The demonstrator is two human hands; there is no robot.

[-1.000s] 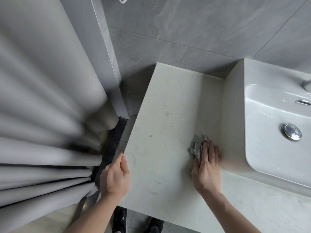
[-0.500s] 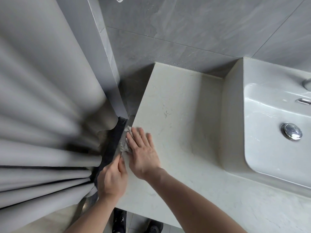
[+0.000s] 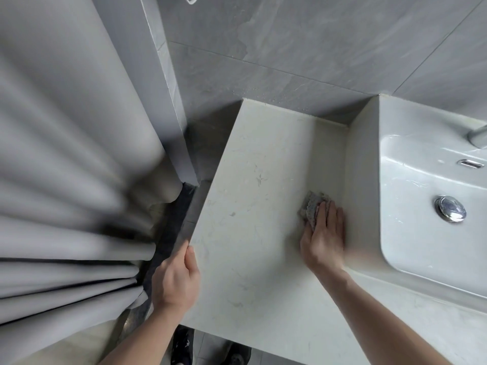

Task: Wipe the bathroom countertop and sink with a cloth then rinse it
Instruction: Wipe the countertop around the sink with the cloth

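Bare forearms, no sleeves, nothing on left hand or right hand. Dark shoes with white marks.

The person's right hand lies palm down with its fingers straight and close together, the fingertips pressing flat, the bare forearm running back to the lower right. The left hand sits at the lower middle, back of the hand up, thumb forward and the fingers curled down over an edge, its forearm angling to the lower left.
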